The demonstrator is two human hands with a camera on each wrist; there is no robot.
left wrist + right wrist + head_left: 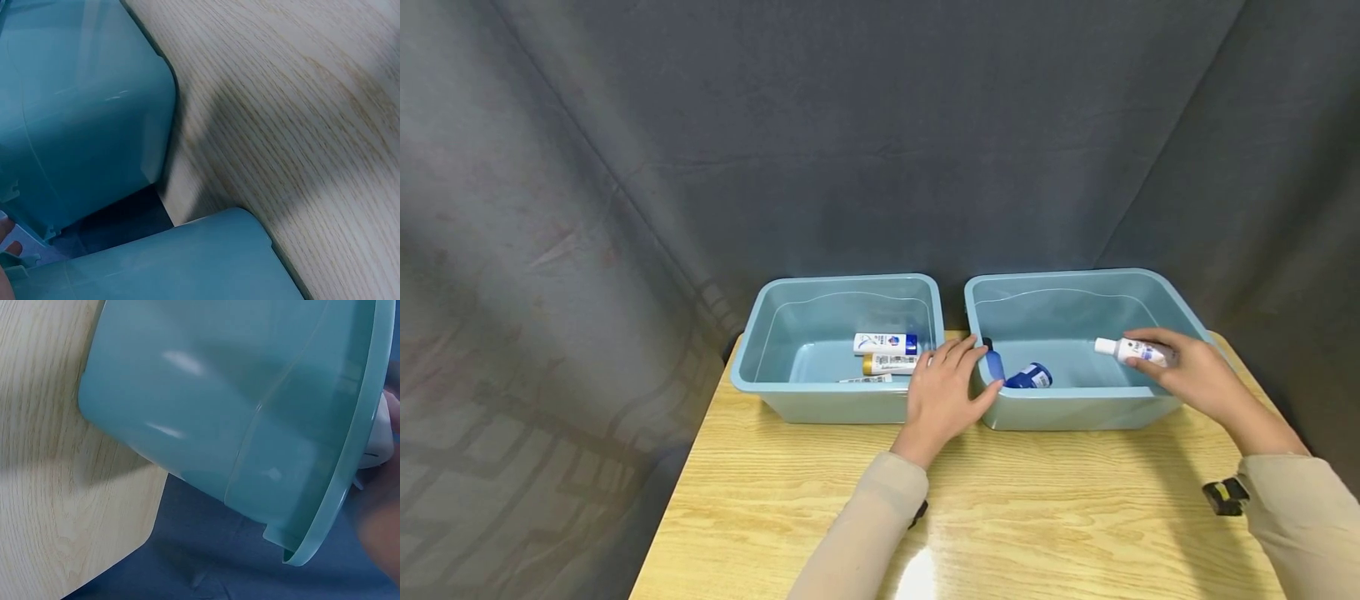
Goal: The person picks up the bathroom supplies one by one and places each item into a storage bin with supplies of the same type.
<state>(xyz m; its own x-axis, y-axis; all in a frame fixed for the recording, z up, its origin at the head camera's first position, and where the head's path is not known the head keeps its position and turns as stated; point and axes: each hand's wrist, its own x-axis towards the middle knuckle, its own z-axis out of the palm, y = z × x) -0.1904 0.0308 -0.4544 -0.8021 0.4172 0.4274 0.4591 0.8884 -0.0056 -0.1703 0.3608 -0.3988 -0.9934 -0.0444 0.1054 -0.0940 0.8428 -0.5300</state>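
My right hand grips a small white bottle with a white cap, over the right side of the right blue bin. In the right wrist view, part of the white bottle shows past the bin's rim. My left hand lies over the gap between the two bins, fingers spread, touching or very near their rims. A blue bottle with a dark cap and a dark blue container with a label lie at the right bin's left end.
Inside the left blue bin are a white tube with a blue cap, a white tube with a gold cap and a partly hidden white tube. Both bins stand on a wooden table before a grey curtain.
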